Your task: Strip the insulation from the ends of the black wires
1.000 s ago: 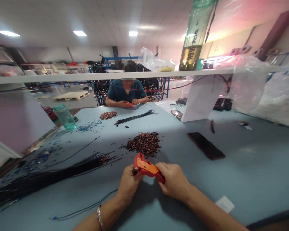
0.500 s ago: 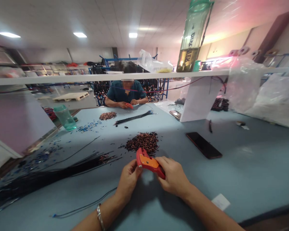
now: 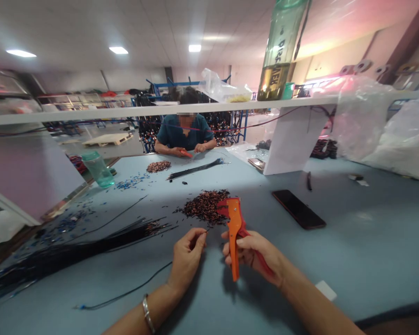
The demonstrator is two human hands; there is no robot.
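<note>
My left hand [image 3: 189,256] is closed in a pinch on a black wire [image 3: 139,285]. A short tip of it shows past the fingertips, and the rest trails over the table to a blue end at the lower left. In my right hand [image 3: 253,251] is an orange and red wire stripper [image 3: 234,221], its handles spread and its head pointing away from me. The stripper is apart from the wire. Just beyond both hands lies a pile of short black and copper-coloured scraps [image 3: 204,205]. A thick bundle of black wires [image 3: 101,249] stretches along the left.
A black phone [image 3: 298,209] lies at the right. A green bottle [image 3: 98,170] stands at the left near scattered blue bits [image 3: 129,181]. Across the table sits a co-worker [image 3: 185,132] holding a red tool. A white shelf [image 3: 160,111] spans above, bearing another bottle [image 3: 277,60].
The stripper has come away from my left hand and turned, and its handles have spread. The wire tip now shows at my left fingertips.
</note>
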